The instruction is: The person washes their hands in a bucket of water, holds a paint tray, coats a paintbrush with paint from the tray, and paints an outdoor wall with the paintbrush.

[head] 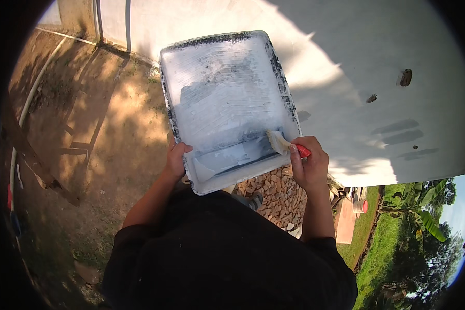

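My left hand [177, 157] grips the lower left edge of a paint tray [224, 89], its thumb over the rim. The tray is tilted up in front of me, its ribbed slope coated with white paint and its rim flecked black. Pale paint [221, 161] lies in the well at the near end. My right hand [310, 162] holds a paintbrush [281, 144] by its red handle at the tray's lower right corner. The brush's pale bristles are over the right end of the well; whether they touch the paint I cannot tell.
A pale wall [372, 143] with holes and grey patches rises beyond the tray. Broken stones [281, 197] lie below it. Bare soil with a wooden beam [37, 162] and a hose [35, 85] is at left. A bucket [360, 206] stands at right near grass.
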Motion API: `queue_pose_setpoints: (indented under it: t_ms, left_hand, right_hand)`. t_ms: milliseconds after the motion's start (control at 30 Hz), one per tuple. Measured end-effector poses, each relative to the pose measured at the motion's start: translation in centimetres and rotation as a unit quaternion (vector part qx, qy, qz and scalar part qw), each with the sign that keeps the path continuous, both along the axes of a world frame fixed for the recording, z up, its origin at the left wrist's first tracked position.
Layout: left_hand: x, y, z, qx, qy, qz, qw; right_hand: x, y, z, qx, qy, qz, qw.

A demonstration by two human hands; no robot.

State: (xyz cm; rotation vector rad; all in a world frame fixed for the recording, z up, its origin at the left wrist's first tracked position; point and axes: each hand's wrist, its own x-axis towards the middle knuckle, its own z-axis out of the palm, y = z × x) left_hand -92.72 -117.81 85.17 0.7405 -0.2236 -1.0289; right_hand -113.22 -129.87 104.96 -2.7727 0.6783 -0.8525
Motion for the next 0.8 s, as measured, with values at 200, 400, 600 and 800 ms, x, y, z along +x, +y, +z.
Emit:
queue_pose_setpoints:
  t_ms: [200,400,600,800]
  left_hand:
    - [-0.2,0.1,-0.7,-0.010,0.003,0.011,1.000]
    - [-0.6,-0.1,-0.1,-0.006,-0.024,0.029,0.999]
    - [-0.8,-0.4,0.1,0.012,-0.048,0.051,0.997]
    - [-1.0,-0.8,0.8,0.024,-0.037,0.067,0.997]
  right_hand:
    - [1.0,0.8,-0.9,-0.009,0.028,0.060,0.998]
    - [1.9,1.2,-2.9,-0.045,0.061,0.098,0.992]
    - [3.0,1.8,-5.1,-0.037,0.064,0.119,0.990]
    - [4.9,3.8,-6.5,0.039,0.041,0.152,0.987]
